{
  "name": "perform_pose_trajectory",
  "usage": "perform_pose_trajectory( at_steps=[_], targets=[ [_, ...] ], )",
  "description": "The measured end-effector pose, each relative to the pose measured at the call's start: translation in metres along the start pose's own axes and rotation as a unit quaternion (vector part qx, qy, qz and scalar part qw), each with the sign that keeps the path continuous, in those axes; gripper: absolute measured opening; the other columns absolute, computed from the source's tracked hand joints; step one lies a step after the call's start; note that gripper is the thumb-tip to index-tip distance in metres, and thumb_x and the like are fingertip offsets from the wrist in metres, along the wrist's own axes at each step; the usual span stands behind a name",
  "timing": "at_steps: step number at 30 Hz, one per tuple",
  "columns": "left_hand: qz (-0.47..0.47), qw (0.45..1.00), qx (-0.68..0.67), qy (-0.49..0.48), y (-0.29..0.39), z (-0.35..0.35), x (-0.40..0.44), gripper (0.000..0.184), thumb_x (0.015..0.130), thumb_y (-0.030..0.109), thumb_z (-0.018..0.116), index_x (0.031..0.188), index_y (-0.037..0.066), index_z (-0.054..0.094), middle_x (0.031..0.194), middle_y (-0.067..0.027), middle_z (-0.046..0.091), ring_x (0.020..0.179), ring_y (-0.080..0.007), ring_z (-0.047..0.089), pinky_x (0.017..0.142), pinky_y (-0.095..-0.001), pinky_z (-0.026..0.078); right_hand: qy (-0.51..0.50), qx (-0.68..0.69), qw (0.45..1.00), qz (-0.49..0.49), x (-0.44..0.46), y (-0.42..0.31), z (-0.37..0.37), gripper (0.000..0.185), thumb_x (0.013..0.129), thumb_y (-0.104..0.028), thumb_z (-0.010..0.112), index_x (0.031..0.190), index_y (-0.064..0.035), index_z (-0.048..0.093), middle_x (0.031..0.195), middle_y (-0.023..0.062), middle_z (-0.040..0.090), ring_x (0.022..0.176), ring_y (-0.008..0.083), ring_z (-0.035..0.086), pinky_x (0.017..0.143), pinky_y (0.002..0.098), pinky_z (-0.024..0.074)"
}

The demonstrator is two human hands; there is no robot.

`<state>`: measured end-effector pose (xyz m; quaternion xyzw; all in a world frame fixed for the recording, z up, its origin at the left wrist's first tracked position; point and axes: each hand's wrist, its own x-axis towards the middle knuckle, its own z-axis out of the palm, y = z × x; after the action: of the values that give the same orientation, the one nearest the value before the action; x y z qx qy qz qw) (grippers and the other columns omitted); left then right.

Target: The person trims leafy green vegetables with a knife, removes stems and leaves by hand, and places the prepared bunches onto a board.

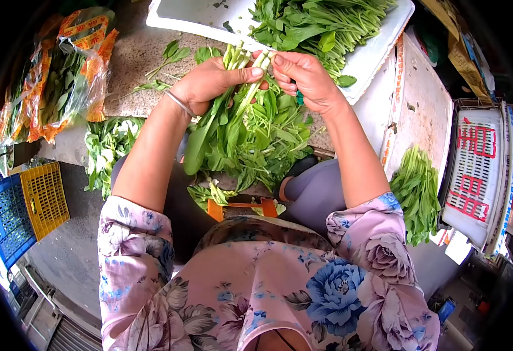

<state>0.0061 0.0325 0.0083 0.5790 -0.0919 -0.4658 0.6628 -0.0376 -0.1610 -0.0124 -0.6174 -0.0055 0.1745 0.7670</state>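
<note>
My left hand [212, 82] is closed around a small bunch of leafy green stalks [233, 111], its thumb lying across the stems. The pale cut ends point away from me and the broad leaves hang down toward my lap. Close by on the right, my right hand [306, 76] pinches the ends of the stems between thumb and fingers. A small teal thing [299, 98] shows at its curled fingers; I cannot make out what it is. Under both hands lies a loose heap of greens [274, 131].
A white foam box [192, 14] with stacked greens [326, 29] stands ahead. Bagged greens [63, 76] lie at left, above yellow [45, 199] and blue crates [8, 219]. At right are another bunch of greens [414, 193] and a white crate [472, 169].
</note>
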Motion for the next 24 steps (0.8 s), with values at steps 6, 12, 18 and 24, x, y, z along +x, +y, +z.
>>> perform_pose_trajectory(
  at_steps=[6,12,18,24],
  targets=[
    [0.024,1.000,-0.017,0.004,-0.017,-0.009,0.012,0.029,0.078,0.021,0.068,0.101,0.008,0.056,0.078,-0.0019,0.060,0.068,-0.0105,0.055,0.058,-0.0245,0.047,-0.003,-0.004,1.000,0.017,0.005,0.011,-0.011,0.026,0.089,-0.026,0.053,0.103,-0.0056,0.061,0.056,-0.0081,0.038,0.048,0.0020,0.032,0.042,0.0175,0.0250],
    [0.018,1.000,-0.001,0.023,-0.017,-0.015,0.012,0.024,0.078,0.020,0.067,0.095,0.005,0.060,0.078,-0.0030,0.063,0.066,-0.0103,0.056,0.060,-0.0240,0.048,0.051,-0.202,0.975,0.077,0.008,0.017,-0.017,0.039,0.089,-0.027,0.053,0.123,-0.0070,0.050,0.059,-0.0057,0.042,0.051,0.0033,0.036,0.046,0.0185,0.0292],
    [0.068,0.989,0.122,0.054,-0.026,-0.011,0.015,0.028,0.076,0.026,0.070,0.089,0.003,0.061,0.072,-0.0009,0.060,0.062,-0.0079,0.051,0.056,-0.0248,0.044,0.225,-0.178,0.958,-0.016,0.012,0.000,-0.024,0.049,0.088,-0.034,0.054,0.128,-0.0068,0.043,0.065,-0.0039,0.045,0.049,0.0015,0.034,0.042,0.0158,0.0269],
    [0.011,0.981,0.195,-0.015,-0.029,0.002,0.018,0.027,0.079,0.027,0.066,0.089,0.002,0.060,0.073,0.0010,0.059,0.065,-0.0068,0.051,0.058,-0.0227,0.043,0.209,-0.169,0.957,-0.109,0.006,-0.024,-0.011,0.040,0.086,-0.036,0.056,0.110,-0.0039,0.057,0.066,-0.0051,0.044,0.052,0.0004,0.035,0.045,0.0152,0.0275]
  ],
)
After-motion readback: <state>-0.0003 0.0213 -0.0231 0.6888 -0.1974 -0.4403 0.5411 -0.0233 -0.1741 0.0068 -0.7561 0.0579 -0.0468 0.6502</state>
